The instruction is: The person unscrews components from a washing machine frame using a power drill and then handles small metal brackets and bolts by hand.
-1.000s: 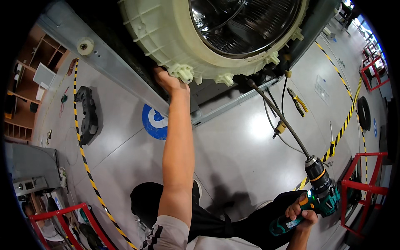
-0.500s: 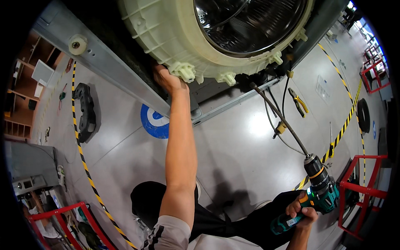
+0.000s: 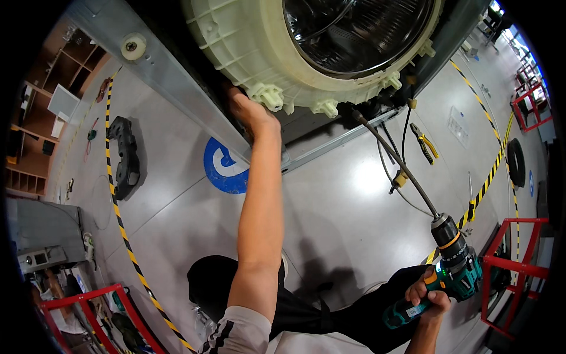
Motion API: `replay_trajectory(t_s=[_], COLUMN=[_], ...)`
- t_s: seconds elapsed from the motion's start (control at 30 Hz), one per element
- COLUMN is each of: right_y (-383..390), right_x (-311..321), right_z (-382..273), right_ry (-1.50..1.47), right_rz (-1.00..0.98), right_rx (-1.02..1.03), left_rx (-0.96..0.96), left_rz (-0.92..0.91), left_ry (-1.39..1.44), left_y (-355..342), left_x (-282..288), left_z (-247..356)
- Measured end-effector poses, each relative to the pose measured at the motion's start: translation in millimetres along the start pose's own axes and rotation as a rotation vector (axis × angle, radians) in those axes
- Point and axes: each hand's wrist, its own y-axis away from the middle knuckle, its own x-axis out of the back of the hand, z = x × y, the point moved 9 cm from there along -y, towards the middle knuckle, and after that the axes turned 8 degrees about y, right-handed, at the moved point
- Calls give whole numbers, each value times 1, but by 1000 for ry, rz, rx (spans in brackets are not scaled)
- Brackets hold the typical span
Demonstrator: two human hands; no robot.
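My left hand [image 3: 257,115] reaches in under the pale plastic washing-machine tub [image 3: 236,50], beside one of its lower lugs. The fingers are hidden behind the tub and the metal cabinet frame [image 3: 171,76], so what they touch does not show. At the lower right my right hand [image 3: 425,298] is wrapped round the handle of a green and black cordless drill [image 3: 457,265]. A long dark extension rod [image 3: 407,177] runs from the drill's chuck up to the lower front of the cabinet. The rod's tip is near the tub's underside, beside dark parts that are hard to make out.
Cables with yellowish connectors [image 3: 400,179] hang from the cabinet. Yellow-handled pliers [image 3: 424,143] and a screwdriver [image 3: 471,206] lie on the floor to the right. A black counterweight [image 3: 125,159] lies at the left, near striped floor tape [image 3: 122,227]. Red-framed carts [image 3: 516,268] stand at both sides.
The view has shifted slightly, so the cabinet and tub sit further right in the picture. My left hand stays under the tub, its wrist a little further right. My right hand still holds the drill.
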Motion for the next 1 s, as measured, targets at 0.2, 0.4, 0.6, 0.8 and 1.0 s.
replay_trajectory(t_s=[0.2, 0.4, 0.6, 0.8, 1.0], right_y=[7, 17, 20, 22, 20], right_x=[2, -3, -12, -23, -42], right_z=[-2, -2, 3, 17, 43], right_ry=[66, 101, 184, 247, 520], right_rz=[28, 61, 6, -101, -146], right_rx=[51, 105, 107, 17, -27], left_rx=[67, 311, 341, 275, 84], left_rz=[57, 83, 57, 104, -81], left_ry=[-39, 71, 102, -68, -333], left_y=[37, 43, 52, 53, 90], left_x=[11, 33, 22, 28, 1], left_z=[-29, -66, -60, -41, 19])
